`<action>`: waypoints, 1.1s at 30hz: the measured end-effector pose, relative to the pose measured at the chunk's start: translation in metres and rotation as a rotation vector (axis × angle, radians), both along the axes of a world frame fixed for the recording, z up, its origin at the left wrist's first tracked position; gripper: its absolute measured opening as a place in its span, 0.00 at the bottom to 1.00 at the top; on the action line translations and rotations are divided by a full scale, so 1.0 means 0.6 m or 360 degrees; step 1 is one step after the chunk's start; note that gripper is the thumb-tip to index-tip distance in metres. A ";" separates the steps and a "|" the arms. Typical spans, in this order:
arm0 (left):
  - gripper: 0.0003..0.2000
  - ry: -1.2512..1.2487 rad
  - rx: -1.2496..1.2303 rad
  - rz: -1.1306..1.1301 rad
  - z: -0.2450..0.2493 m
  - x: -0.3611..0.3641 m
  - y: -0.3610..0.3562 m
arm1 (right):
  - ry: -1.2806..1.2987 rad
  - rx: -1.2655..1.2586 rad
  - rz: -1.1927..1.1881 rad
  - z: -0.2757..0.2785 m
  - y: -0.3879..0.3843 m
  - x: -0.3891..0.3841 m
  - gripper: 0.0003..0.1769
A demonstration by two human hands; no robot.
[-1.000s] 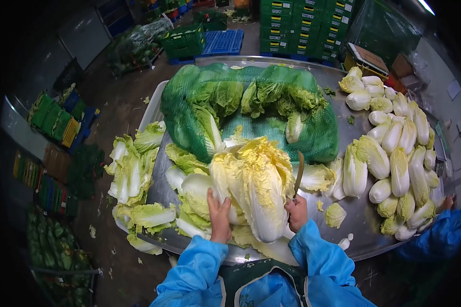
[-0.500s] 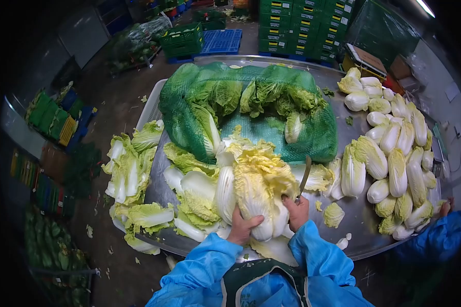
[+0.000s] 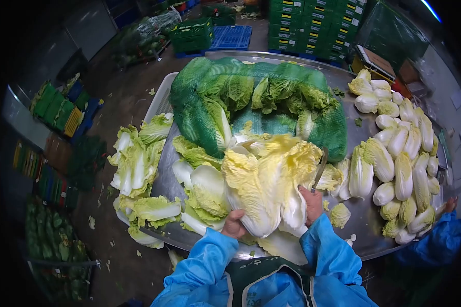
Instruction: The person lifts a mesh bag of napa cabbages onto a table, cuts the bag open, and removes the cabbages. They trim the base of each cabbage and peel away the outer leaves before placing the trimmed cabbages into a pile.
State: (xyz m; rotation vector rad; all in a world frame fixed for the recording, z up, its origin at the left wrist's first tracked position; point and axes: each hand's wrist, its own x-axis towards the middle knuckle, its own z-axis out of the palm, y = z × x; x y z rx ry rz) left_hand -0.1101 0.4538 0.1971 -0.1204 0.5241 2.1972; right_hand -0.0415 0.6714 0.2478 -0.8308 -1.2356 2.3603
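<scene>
A napa cabbage (image 3: 264,189) with pale yellow, frilly leaves is held over the metal table in front of me, its leaves spread apart. My left hand (image 3: 234,225) is closed on its lower left side, the fingers partly hidden. On the right, my right hand (image 3: 312,205) grips a knife (image 3: 321,168), the blade pointing up and away, while the fingers also press a white-ribbed outer leaf of the cabbage. Loose leaves (image 3: 208,192) lie to the left. Behind the cabbage is a green mesh sack (image 3: 189,107) holding several greener cabbages.
Several trimmed cabbages (image 3: 403,171) are piled along the right of the metal table (image 3: 353,227). More leaves (image 3: 130,161) heap over its left edge. Another person's blue sleeve (image 3: 438,238) shows at far right. Stacked green crates (image 3: 312,28) and a blue pallet (image 3: 230,37) stand behind.
The cabbage's leaves have opened out wider, fanning left and right. My hands have moved slightly apart, the right still with the knife. The whole view has shifted a little.
</scene>
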 end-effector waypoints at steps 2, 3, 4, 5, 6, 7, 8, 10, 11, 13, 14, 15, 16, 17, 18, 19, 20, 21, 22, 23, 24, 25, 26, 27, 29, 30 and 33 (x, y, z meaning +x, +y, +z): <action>0.36 -0.0076 0.0120 0.0009 0.005 -0.015 -0.017 | -0.0057 0.0072 0.0020 -0.045 0.025 0.000 0.11; 0.36 -0.0153 0.0246 0.0008 0.006 -0.021 -0.025 | -0.0165 0.0436 0.0019 -0.058 0.034 -0.003 0.15; 0.36 -0.0147 0.0243 0.0016 0.005 -0.021 -0.034 | -0.0272 0.0802 0.0017 -0.059 0.040 -0.004 0.19; 0.38 -0.0020 0.0120 0.0015 0.000 -0.017 -0.044 | -0.0498 0.1456 0.0134 -0.056 0.045 0.001 0.29; 0.40 0.0105 -0.0002 0.0011 -0.002 -0.015 -0.049 | -0.0494 0.1455 0.0139 -0.056 0.041 0.001 0.29; 0.40 0.0104 -0.0002 0.0014 0.003 -0.014 -0.046 | -0.0295 0.1747 0.0119 -0.039 0.028 0.000 0.34; 0.41 0.0364 -0.0204 0.0006 0.014 -0.011 -0.037 | -0.0093 0.2034 0.0096 -0.014 0.012 0.002 0.39; 0.42 0.0623 -0.0391 -0.0032 0.043 -0.011 -0.015 | -0.0361 0.0387 0.0770 0.061 -0.021 0.019 0.38; 0.42 0.1135 -0.0644 -0.0075 0.062 -0.017 0.000 | -0.0213 0.0174 0.0825 0.045 -0.029 0.019 0.36; 0.42 0.1664 -0.0842 -0.0143 0.094 -0.026 0.024 | -0.0068 -0.0019 0.0826 0.027 -0.032 0.018 0.34; 0.44 0.2023 -0.1004 -0.0078 0.107 -0.033 0.030 | -0.0034 -0.0018 0.0761 0.031 -0.027 0.016 0.32; 0.45 0.2374 -0.1166 0.0001 0.112 -0.032 0.037 | -0.0004 -0.0021 0.0702 0.032 -0.022 0.020 0.30; 0.45 0.2374 -0.1135 -0.0016 0.110 -0.025 0.045 | -0.0016 -0.0013 0.0674 0.026 -0.018 0.025 0.30; 0.46 0.2219 -0.1101 -0.0030 0.108 -0.020 0.050 | 0.0029 -0.0029 0.0640 0.017 -0.014 0.025 0.28; 0.48 0.2065 -0.1076 -0.0044 0.106 -0.015 0.051 | 0.0077 -0.0050 0.0612 0.010 -0.014 0.024 0.27; 0.48 0.2072 -0.1067 -0.0052 0.107 -0.003 0.058 | 0.0102 -0.0100 0.0488 0.007 -0.018 0.024 0.23; 0.48 0.1911 -0.1004 0.0124 0.110 0.015 0.068 | 0.0105 -0.0100 0.0477 0.000 -0.020 0.029 0.23; 0.49 0.1744 -0.0939 0.0297 0.112 0.025 0.074 | 0.0114 -0.0151 0.0451 -0.007 -0.021 0.035 0.24; 0.49 0.1747 -0.0934 0.0292 0.109 0.028 0.073 | 0.0121 -0.0202 0.0427 -0.005 -0.022 0.037 0.25; 0.48 0.1842 -0.1017 0.0323 0.104 0.029 0.073 | 0.0122 -0.0201 0.0417 0.001 -0.019 0.041 0.25; 0.48 0.1937 -0.1099 0.0351 0.101 0.030 0.073 | 0.0056 -0.0096 0.0439 0.013 -0.012 0.048 0.28; 0.48 0.1936 -0.1093 0.0338 0.100 0.028 0.071 | -0.0014 0.0009 0.0462 0.033 -0.003 0.053 0.33; 0.47 0.2144 -0.1166 0.0347 0.101 0.022 0.068 | 0.0214 -0.0074 0.0554 0.059 0.016 0.050 0.41; 0.46 0.2354 -0.1236 0.0358 0.101 0.015 0.066 | 0.0326 0.0112 0.0555 0.094 0.025 0.050 0.39; 0.44 0.2475 -0.1185 0.0364 0.088 0.002 0.065 | 0.0421 0.0287 0.0537 0.117 0.035 0.038 0.37; 0.43 0.2602 -0.1132 0.0383 0.079 0.000 0.065 | 0.0517 0.0951 0.0617 0.112 0.034 0.024 0.34; 0.40 0.2365 -0.0997 0.0337 0.063 0.002 0.066 | 0.0186 0.1139 0.0685 0.143 0.029 0.030 0.26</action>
